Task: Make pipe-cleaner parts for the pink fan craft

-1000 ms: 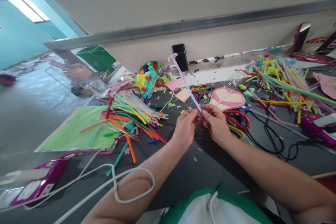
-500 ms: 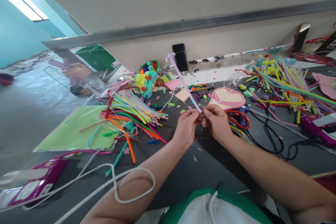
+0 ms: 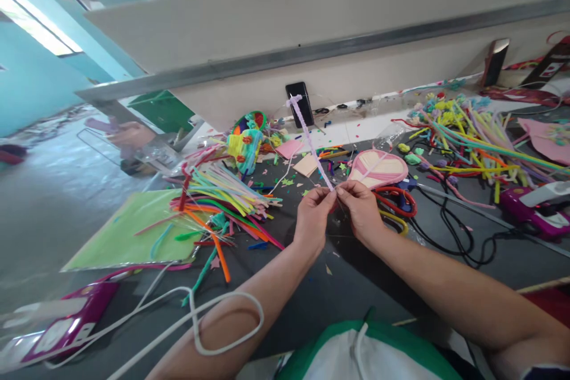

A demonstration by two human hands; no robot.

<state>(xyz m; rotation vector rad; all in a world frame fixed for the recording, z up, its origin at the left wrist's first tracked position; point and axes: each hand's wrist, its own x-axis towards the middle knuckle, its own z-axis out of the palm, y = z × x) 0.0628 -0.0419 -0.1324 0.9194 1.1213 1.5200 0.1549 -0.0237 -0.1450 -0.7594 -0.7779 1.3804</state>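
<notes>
A lilac pipe cleaner, twisted and fuzzy, rises from my fingertips and leans to the left, with a small crosswise tuft at its top. Its lower end is pinched between the thumb and fingers of my left hand. Close beside it, my right hand pinches at the same lower end, the fingertips of both hands nearly touching. Thin wire-like ends seem to show just below the fingers, too fine to make out. Behind my right hand lies a pink and cream heart-shaped piece.
Bundles of coloured pipe cleaners lie to the left and right. A phone leans against the partition. A green sheet, red-handled scissors, purple power strips and loose cables surround my arms. A white cable crosses my left forearm.
The camera view has shifted a little. The lilac pipe cleaner stands slightly more upright, and both hands stay pinched at its lower end, their fingertips closer together.
</notes>
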